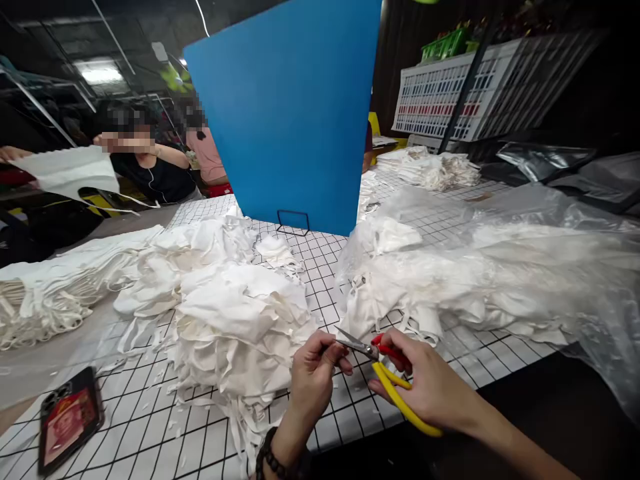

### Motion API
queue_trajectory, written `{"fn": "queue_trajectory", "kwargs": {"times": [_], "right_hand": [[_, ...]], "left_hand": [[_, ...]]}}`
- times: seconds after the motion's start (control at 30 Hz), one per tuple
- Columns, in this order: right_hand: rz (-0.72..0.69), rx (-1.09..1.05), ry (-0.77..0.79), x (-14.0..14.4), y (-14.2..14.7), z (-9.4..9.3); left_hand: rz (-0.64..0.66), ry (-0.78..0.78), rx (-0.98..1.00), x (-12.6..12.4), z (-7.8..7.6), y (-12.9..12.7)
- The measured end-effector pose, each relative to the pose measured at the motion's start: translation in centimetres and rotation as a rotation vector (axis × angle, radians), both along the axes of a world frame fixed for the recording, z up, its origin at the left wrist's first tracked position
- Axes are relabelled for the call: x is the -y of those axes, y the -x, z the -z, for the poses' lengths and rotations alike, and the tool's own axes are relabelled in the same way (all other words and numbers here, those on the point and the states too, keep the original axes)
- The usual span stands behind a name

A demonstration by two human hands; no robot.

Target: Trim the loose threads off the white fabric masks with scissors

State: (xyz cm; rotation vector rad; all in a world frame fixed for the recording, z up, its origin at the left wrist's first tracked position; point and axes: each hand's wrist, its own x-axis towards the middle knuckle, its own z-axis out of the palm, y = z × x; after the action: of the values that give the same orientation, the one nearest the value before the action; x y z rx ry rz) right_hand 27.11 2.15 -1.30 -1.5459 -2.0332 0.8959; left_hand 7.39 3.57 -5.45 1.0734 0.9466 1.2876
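My right hand (431, 387) grips small scissors (385, 373) with yellow and red handles, blades pointing left. My left hand (313, 377) is pinched at the blade tips (345, 342), fingers closed around them; whether a scrap of cloth lies between the fingers is too small to tell. Both hands hover over the near edge of a white table with a black grid (350, 420). A heap of white fabric pieces (235, 320) lies just left of my left hand. Another mound of white cloth inside clear plastic (480, 280) sits beyond my right hand.
A phone (70, 420) lies at the table's near left. A blue upright board (287, 113) stands at the back centre. Stacked white pieces (45, 293) lie far left. Two people sit behind at left, one holding white cloth (70, 170). White crates (450, 93) stand at right.
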Motion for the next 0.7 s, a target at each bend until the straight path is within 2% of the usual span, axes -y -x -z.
{"fn": "queue_trajectory", "kwargs": {"times": [0.43, 0.7], "right_hand": [[-0.053, -0.059, 0.025, 0.0, 0.5, 0.2], [-0.041, -0.042, 0.0, 0.1, 0.6, 1.0]], "left_hand": [[0.089, -0.035, -0.018, 0.2, 0.3, 0.3], [0.114, -0.044, -0.009, 0.2, 0.3, 0.6]]}}
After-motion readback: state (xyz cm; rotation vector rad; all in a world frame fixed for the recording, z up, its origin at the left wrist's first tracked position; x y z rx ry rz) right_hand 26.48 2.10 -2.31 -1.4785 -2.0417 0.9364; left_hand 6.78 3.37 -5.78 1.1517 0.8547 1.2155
